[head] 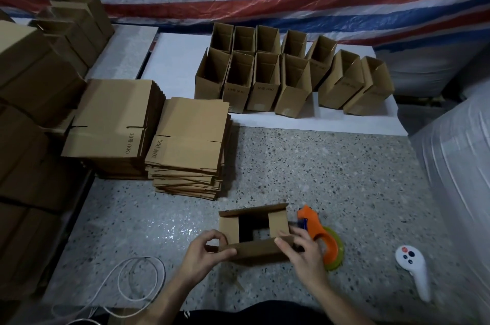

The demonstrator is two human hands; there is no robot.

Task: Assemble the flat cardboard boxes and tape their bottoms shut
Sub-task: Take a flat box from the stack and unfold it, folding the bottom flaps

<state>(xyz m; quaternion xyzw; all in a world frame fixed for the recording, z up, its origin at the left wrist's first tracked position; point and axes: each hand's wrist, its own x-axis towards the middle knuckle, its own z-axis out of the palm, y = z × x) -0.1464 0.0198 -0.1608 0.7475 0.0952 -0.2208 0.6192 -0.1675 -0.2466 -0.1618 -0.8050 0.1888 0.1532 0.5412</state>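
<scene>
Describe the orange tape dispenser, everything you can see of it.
The tape dispenser is an orange, plastic-looking curved handle with a small blue part near its far tip, carrying a yellow-green tape roll. It lies flat on the speckled surface, just right of the box being folded. The right hand, gripping that box, hides its near-left part; contact between them cannot be told.

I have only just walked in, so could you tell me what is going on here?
A person is folding up a cardboard box on the speckled surface, holding its near edge with the left hand and right hand. Its flaps are only partly folded in, with a dark gap between them. An orange tape dispenser lies beside the right hand, not held. Stacks of flat boxes wait on the left; assembled boxes stand in rows on the white board behind.
</scene>
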